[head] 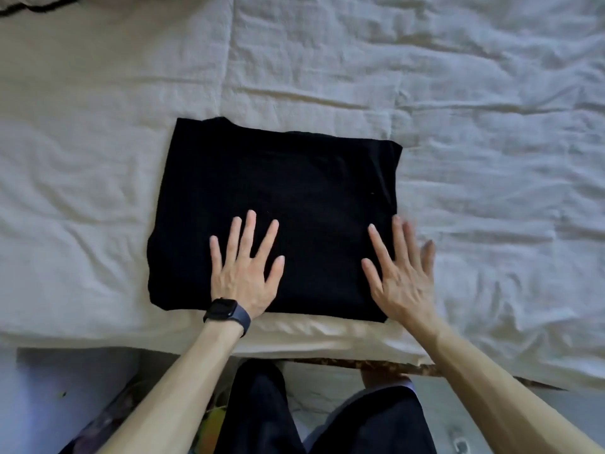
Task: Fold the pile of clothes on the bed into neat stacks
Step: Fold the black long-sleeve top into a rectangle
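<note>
The folded black fabric garment (275, 221) lies as a flat, roughly square slab in the middle of the frame, close to the bed's lower edge, with a slightly ragged corner at its upper right. Your left hand (245, 273) rests palm-down on the garment's lower left part. Its grip is wide, with the fingers straight and fanned, holding nothing. Your right hand (402, 273) lies over the garment's lower right edge, also with a wide grip and straight, spread fingers. Its thumb and forefinger are on the black cloth, the outer fingers reach past the edge over the bedding, and the hand is slightly blurred. A black smartwatch with a dark band (226, 311) sits on your left wrist, right at the garment's lower edge. Beneath all this spreads the crumpled cream quilted bedcover (458, 93), filling the upper and middle frame. In the upper left corner a strip of dark cloth (29, 6) shows, but too little of it to tell what it is. Along the bottom of the frame your dark trousers (360, 421) stand beside the bed, above a pale floor (49, 388).
</note>
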`<state>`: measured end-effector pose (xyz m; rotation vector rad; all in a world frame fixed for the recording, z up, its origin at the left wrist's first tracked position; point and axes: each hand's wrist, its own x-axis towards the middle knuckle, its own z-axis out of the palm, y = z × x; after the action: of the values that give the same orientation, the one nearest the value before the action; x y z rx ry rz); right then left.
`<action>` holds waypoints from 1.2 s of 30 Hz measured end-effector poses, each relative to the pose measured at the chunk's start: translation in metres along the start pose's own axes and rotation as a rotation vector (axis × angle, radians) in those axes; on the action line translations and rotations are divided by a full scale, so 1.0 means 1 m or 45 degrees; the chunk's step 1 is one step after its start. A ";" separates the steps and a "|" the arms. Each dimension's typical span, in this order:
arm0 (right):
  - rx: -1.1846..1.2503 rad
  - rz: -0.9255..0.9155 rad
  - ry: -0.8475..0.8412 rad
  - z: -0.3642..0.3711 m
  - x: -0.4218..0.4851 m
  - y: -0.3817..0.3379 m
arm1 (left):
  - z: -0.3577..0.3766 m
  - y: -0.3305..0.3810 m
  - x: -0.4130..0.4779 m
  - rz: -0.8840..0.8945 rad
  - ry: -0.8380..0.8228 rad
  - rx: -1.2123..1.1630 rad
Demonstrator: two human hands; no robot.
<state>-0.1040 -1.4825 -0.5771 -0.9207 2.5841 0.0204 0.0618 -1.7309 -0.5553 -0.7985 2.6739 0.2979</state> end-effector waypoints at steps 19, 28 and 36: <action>0.179 0.054 -0.388 -0.047 -0.049 0.105 | -0.026 0.183 -0.052 -0.082 0.312 -0.556; 1.177 0.306 -0.403 -0.110 0.036 0.036 | -0.078 0.143 -0.042 -0.770 0.273 -1.178; 1.764 0.738 -0.534 -0.103 0.107 -0.007 | -0.090 0.153 -0.070 -0.065 0.319 -0.813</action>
<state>-0.2124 -1.5673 -0.5208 0.3175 1.7026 -1.0974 0.0085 -1.5972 -0.4305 -1.1394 2.7956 1.1445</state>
